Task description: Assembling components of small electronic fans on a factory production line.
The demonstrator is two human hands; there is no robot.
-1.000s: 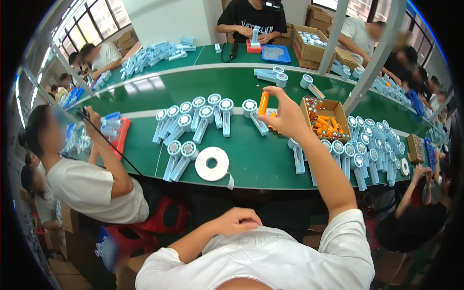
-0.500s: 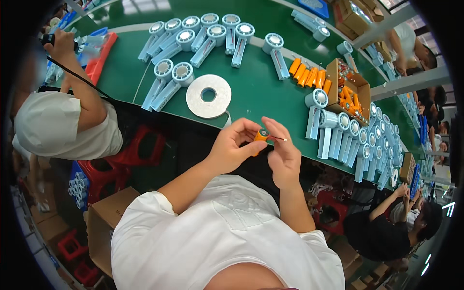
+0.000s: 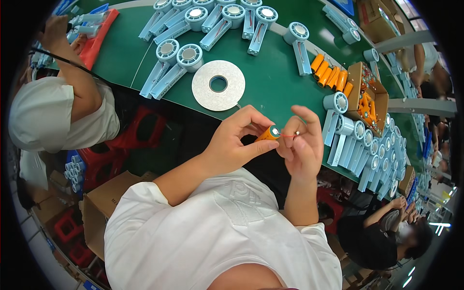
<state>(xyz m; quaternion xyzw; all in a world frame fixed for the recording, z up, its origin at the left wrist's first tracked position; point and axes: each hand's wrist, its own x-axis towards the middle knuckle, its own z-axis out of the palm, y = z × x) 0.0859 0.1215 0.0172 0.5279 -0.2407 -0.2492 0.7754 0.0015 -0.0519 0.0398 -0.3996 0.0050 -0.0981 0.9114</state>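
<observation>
An orange cylindrical battery [image 3: 268, 134] is held between the thumb and fingers of my left hand [image 3: 231, 137], its round end pointing up and to the right. A thin red wire [image 3: 289, 136] runs from that end to my right hand [image 3: 305, 147], which pinches it between thumb and a finger. A small pale tip, perhaps a connector, pokes out above the pinch. Other fingers of my right hand are raised and partly curled. Both hands are in front of the table's near edge. Just beyond them lies a white roll of tape [image 3: 201, 92] on the green table [image 3: 263, 96].
Light-blue fan housings with handles [image 3: 190, 58] lie across the far side, and many more [image 3: 360, 145] crowd the right. Loose orange batteries [image 3: 333, 76] lie beside a cardboard box [image 3: 382, 113] holding more. A co-worker in white [image 3: 63, 116] sits at the left.
My right hand has moved right and turned, now pinching the wire away from the battery. The battery has shifted slightly right in my left hand. The view has moved nearer the table.
</observation>
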